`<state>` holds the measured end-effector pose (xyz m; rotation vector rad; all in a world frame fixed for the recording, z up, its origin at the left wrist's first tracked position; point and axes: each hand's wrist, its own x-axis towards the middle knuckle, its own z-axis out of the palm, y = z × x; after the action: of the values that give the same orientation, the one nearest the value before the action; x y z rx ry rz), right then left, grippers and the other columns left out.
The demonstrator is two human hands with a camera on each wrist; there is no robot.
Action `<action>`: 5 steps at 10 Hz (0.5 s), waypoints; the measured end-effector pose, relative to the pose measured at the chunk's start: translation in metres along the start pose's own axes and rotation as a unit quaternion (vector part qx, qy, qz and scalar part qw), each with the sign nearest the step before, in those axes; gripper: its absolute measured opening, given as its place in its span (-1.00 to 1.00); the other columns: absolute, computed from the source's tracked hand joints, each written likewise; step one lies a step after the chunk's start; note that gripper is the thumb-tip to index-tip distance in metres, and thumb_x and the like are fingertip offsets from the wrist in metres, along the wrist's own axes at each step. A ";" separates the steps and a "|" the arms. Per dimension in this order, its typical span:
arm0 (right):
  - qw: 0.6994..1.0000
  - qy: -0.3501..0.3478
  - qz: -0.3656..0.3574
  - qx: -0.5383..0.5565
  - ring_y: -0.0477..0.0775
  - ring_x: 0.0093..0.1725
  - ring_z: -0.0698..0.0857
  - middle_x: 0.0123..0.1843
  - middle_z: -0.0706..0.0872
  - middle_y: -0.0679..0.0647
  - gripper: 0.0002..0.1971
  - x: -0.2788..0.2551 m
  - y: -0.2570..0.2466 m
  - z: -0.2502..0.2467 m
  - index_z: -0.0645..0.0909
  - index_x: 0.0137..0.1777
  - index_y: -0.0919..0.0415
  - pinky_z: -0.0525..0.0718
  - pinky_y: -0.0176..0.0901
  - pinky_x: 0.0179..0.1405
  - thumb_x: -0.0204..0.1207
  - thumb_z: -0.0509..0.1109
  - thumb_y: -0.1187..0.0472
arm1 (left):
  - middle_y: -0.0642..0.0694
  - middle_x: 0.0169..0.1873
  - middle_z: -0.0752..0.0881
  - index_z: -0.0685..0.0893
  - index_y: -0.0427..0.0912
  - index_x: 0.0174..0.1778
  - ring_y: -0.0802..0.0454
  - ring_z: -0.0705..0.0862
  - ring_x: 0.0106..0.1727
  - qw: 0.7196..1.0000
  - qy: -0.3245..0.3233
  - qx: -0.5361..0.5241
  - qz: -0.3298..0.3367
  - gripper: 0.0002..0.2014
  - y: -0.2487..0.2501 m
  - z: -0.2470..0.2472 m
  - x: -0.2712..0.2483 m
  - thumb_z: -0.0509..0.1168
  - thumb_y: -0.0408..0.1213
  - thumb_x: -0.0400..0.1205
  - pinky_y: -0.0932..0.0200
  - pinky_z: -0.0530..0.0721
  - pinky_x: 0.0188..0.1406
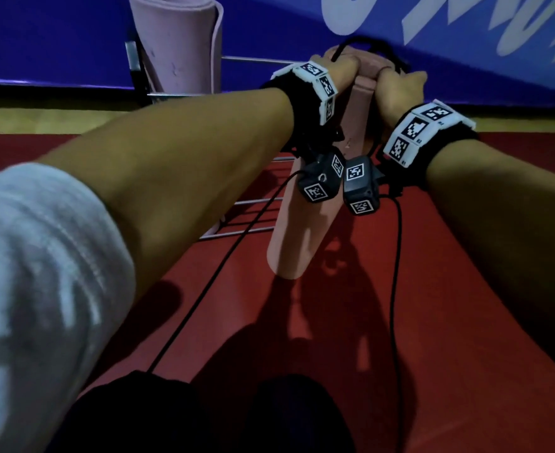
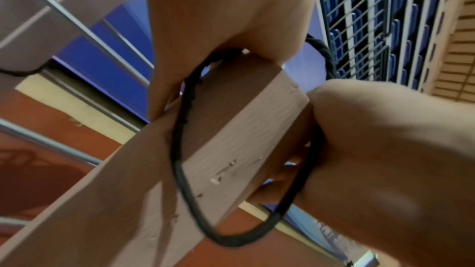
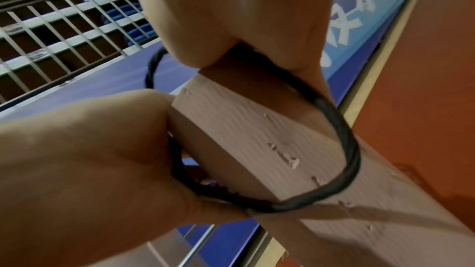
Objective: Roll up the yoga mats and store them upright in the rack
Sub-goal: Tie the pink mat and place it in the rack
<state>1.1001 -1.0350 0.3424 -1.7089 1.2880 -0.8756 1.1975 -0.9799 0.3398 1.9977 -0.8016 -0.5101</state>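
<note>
Around you, apart from the work itself:
- Red floor covering (image 1: 449,289), underfoot and out to both sides.
- Strip of pale wooden floor (image 1: 40,122), beyond the red.
- Blue wall banner (image 1: 57,34) with large white lettering (image 1: 449,18), behind that strip.
- Metal mesh barrier (image 3: 64,27), with rows of blue seats (image 2: 411,27) behind it.

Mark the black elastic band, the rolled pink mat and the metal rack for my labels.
black elastic band (image 3: 352,161), right wrist view, loop's outer curve.
rolled pink mat (image 1: 297,230), head view, lower side.
metal rack (image 1: 253,204), head view, base bar.
</note>
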 end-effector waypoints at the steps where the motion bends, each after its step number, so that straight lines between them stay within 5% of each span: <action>1: 1.000 -0.019 -0.020 -0.014 0.20 0.40 0.58 0.47 0.56 0.22 -0.48 -0.011 -0.003 -0.002 0.29 0.59 0.32 0.49 -0.15 0.37 0.69 0.19 0.12 | -0.22 0.60 0.40 0.34 -0.22 0.63 -0.16 0.39 0.61 1.000 0.003 -0.016 0.027 -0.50 -0.004 -0.002 -0.001 0.09 -0.06 0.81 0.12 0.41 0.33; 2: 0.999 -0.030 -0.032 -0.001 0.22 0.35 0.63 0.41 0.61 0.21 -0.46 -0.033 -0.012 -0.001 0.33 0.56 0.28 0.56 0.03 0.43 0.62 0.23 0.10 | -0.20 0.57 0.47 0.42 -0.21 0.60 -0.14 0.44 0.58 1.000 -0.002 -0.022 0.015 -0.52 -0.003 -0.018 -0.019 0.08 -0.07 0.80 0.10 0.40 0.47; 3: 0.998 -0.044 -0.048 0.012 0.26 0.34 0.65 0.38 0.64 0.24 -0.40 -0.056 -0.030 -0.002 0.37 0.52 0.29 0.59 0.10 0.41 0.48 0.23 0.08 | -0.17 0.48 0.58 0.53 -0.22 0.53 -0.11 0.55 0.50 0.999 0.021 -0.022 0.012 -0.51 -0.003 -0.045 -0.046 0.09 -0.01 0.77 0.10 0.50 0.40; 5: 0.988 -0.119 -0.095 0.007 0.22 0.39 0.61 0.43 0.61 0.23 -0.44 -0.118 -0.065 0.002 0.37 0.52 0.33 0.59 0.02 0.41 0.52 0.24 0.17 | -0.18 0.36 0.69 0.62 -0.23 0.45 -0.14 0.66 0.37 0.995 0.061 -0.072 -0.038 -0.48 -0.017 -0.110 -0.112 0.18 0.03 0.69 0.01 0.67 0.33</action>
<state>1.1006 -0.9104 0.3934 -1.8854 0.9703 -0.7574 1.1924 -0.8289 0.3862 1.9112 -0.5979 -0.4707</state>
